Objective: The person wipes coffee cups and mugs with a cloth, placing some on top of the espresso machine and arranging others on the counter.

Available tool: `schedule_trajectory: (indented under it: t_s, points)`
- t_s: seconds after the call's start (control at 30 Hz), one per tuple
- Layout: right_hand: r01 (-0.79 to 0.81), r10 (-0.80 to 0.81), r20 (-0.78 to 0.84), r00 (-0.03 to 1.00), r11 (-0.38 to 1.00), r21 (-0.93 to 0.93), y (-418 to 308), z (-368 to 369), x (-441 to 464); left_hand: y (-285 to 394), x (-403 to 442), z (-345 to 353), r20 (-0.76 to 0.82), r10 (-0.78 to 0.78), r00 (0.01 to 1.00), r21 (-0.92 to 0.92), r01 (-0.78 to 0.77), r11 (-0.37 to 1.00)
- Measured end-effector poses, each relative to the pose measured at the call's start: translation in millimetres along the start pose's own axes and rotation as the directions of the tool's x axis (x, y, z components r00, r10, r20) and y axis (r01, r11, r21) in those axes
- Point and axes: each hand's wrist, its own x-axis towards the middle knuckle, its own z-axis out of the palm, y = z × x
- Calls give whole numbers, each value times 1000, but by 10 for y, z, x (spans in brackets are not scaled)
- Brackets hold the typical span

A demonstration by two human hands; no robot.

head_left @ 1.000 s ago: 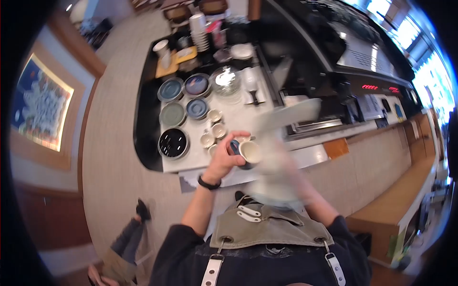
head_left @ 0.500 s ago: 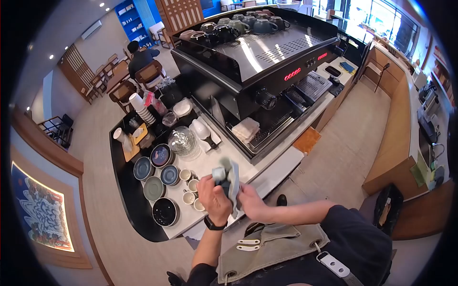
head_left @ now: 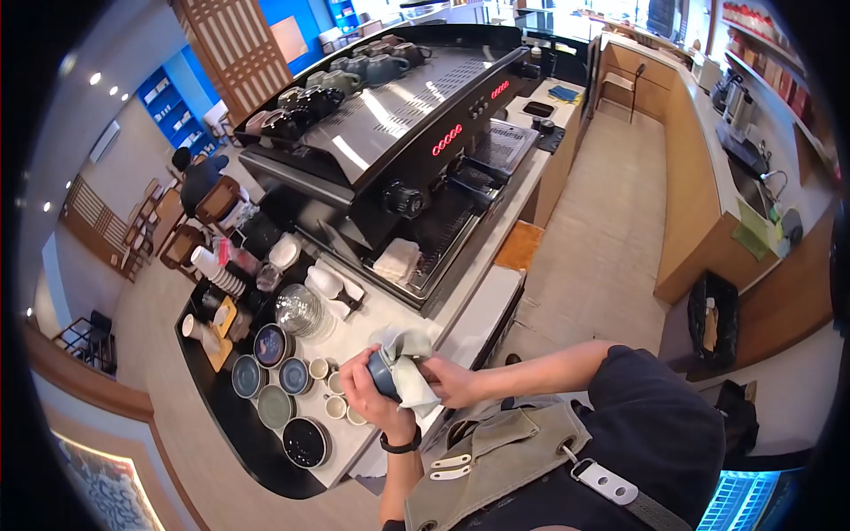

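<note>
My left hand (head_left: 370, 396) wraps around a dark blue cup (head_left: 382, 375), held tilted above the near edge of the counter. A pale grey-green cloth (head_left: 414, 386) covers the cup's right side. My right hand (head_left: 450, 380) is closed on that cloth and presses it against the cup; its fingertips are hidden behind the cloth. Just left of my left hand stand small cream cups (head_left: 336, 407). Beyond them are stacks of saucers, among them a blue stack (head_left: 294, 376), a green-grey stack (head_left: 276, 406) and a speckled black stack (head_left: 306, 442).
A black espresso machine (head_left: 372, 159) with mugs (head_left: 387, 69) on top fills the counter ahead. A folded cloth (head_left: 397, 261) lies on its drip tray. Glass dishes (head_left: 301, 310) and paper cups (head_left: 217, 270) stand at the left. A bin (head_left: 714, 323) is at the right.
My view has turned to the right. The cup and cloth have rotated in my hands, so more of the cup's blue side shows and the cloth is bunched over it.
</note>
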Motion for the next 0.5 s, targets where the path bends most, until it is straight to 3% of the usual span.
schedule_trajectory:
  t_s: [0.03, 0.1, 0.2, 0.23, 0.27, 0.3, 0.33, 0.37, 0.4, 0.43, 0.5]
  points:
    - [-203, 185, 94, 978, 948, 246, -160, -17, -38, -35, -25, -20, 22, 122, 992, -14, -122, 992]
    - [-411, 380, 158, 912, 836, 363, 77, 54, 3, -122, 0, -46, 60, 368, 928, -54, -365, 929]
    - [-398, 517, -71, 853, 732, 553, -608, -13, 89, -59, 227, -49, 206, 385, 900, 41, -401, 915]
    - [-215, 294, -194, 936, 914, 345, -506, 25, 127, -28, 293, 18, 190, 286, 939, -20, -287, 958]
    - [-10, 36, -255, 966, 995, 99, -407, 55, 169, 72, 333, 113, 143, 166, 976, -98, -153, 983]
    - [223, -271, -164, 949, 939, -262, -283, -18, 259, 252, 351, 155, 157, -108, 982, -330, 155, 931]
    - [435, -508, 30, 861, 705, -561, -135, -129, 338, 368, 359, 184, 235, -361, 903, -525, 430, 734]
    - [550, -605, 167, 778, 529, -647, 60, -192, 349, 328, 402, 99, 285, -443, 850, -561, 523, 641]
    - [526, -561, 105, 821, 671, -522, 67, -154, 331, 209, 446, 4, 240, -439, 866, -440, 500, 746]
    - [490, -514, 43, 857, 787, -374, 68, -116, 314, 80, 387, -14, 192, -342, 920, -378, 391, 839]
    - [365, -382, -13, 924, 892, -268, -12, 43, 145, 109, 263, 73, 94, -96, 991, -301, 120, 946]
